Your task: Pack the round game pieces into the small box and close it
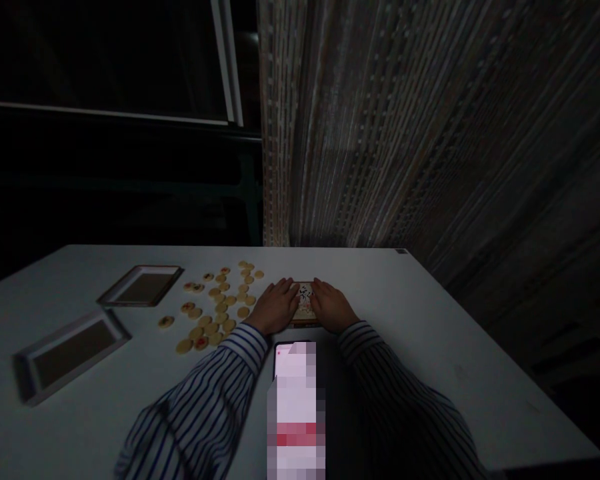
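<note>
A small flat folded board or booklet with dark markings (305,300) lies on the white table (430,333). My left hand (275,305) rests on its left edge, fingers stretched flat. My right hand (330,305) lies on its right edge, also flat. Both sleeves are striped. Several round cream game discs (220,307), some with red marks, are scattered just left of my left hand.
Two shallow box halves sit at the left: one farther back (143,285), one nearer the front (65,353). A lit phone (296,407) lies between my forearms. A beaded curtain (405,133) hangs behind the table; the room is dark.
</note>
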The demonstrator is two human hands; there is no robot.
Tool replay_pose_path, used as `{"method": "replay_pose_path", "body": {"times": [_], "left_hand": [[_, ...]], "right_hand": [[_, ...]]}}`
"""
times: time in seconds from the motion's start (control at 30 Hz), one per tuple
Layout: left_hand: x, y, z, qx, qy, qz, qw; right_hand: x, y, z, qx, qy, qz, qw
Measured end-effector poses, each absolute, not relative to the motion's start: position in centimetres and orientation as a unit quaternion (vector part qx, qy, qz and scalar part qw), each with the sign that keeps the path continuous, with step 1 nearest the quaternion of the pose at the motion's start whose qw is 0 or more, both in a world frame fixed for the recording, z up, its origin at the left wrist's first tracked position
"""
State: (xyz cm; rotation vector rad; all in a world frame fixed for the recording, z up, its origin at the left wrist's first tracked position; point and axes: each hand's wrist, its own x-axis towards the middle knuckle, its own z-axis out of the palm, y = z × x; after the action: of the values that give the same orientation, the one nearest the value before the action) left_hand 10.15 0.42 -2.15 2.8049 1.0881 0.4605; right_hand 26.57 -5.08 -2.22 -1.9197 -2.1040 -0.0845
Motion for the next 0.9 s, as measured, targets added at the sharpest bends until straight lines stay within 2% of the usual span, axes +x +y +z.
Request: {"method": "replay_pose_path", "body": {"times": [0.23, 0.4, 0.57, 0.7, 0.9], "left_hand": [[10.2, 0.4, -2.1, 0.922, 0.355, 0.150, 0.038], [10.2, -0.6, -1.7, 0.908, 0.353, 0.223, 0.046], [8.3, -3.5, -1.4, 0.861, 0.380, 0.297, 0.160], [7.0, -5.0, -1.4, 0.831, 0.385, 0.301, 0.267], [7.2, -5.0, -2.1, 0.792, 0.403, 0.324, 0.324]], "right_hand": [[26.7, -5.5, -2.0, -0.677, -0.719, -0.024, 0.156], [27.0, -6.6, -1.6, -0.690, -0.707, -0.026, 0.151], [27.2, -7.9, -1.0, -0.687, -0.708, 0.006, 0.161], [27.2, -8.5, -0.8, -0.703, -0.696, 0.023, 0.148], [27.2, -8.6, -1.1, -0.705, -0.694, 0.020, 0.142]]}}
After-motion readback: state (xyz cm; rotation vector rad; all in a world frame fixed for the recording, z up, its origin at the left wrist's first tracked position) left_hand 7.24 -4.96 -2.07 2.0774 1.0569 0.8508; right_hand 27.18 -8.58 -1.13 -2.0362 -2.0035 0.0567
